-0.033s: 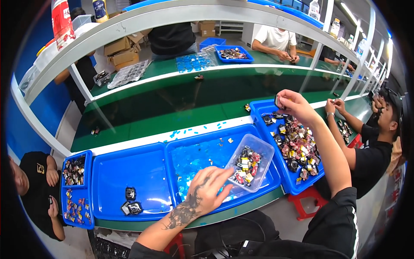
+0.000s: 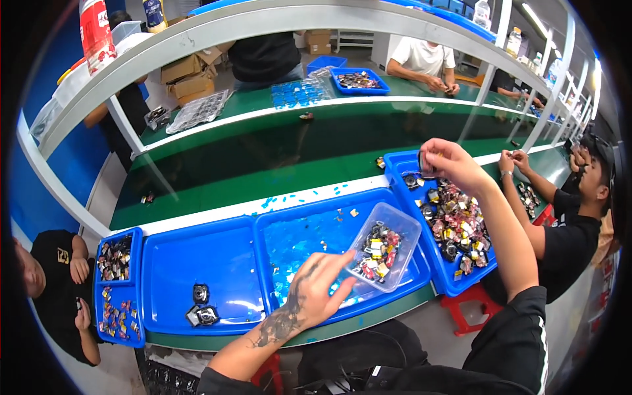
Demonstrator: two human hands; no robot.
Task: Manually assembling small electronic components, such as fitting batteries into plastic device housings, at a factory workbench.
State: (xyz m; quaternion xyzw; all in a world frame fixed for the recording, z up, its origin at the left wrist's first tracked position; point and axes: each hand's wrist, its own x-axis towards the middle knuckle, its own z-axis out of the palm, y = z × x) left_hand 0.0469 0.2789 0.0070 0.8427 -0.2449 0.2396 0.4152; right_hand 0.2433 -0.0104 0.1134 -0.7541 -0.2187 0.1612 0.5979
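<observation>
Measuring from the right hand [image 2: 451, 164], the clear plastic box [image 2: 397, 217] lies nearer the body and to the left, while the left hand [image 2: 320, 284] is nearer, directly at the box's left side. The box's long axis runs obliquely, its far end leaning right; it is positioned over the right part of the middle blue tray [image 2: 289, 242], beside the heaped blue tray [image 2: 471, 285]. The right hand is pinching a small dark part [image 2: 425, 168] above the far left corner of the heaped tray. The left hand is unclosed, fingers extended and thumb apart, its fingertips at the box rim; whether they bear on it cannot be determined. Visibility limits: the right fingers cover most of the small dark part, and blur obscures its shape and axis; the right forearm masks a portion of the heaped tray; individual pieces in the box overlap; the seating of the box's underside cannot be verified.
</observation>
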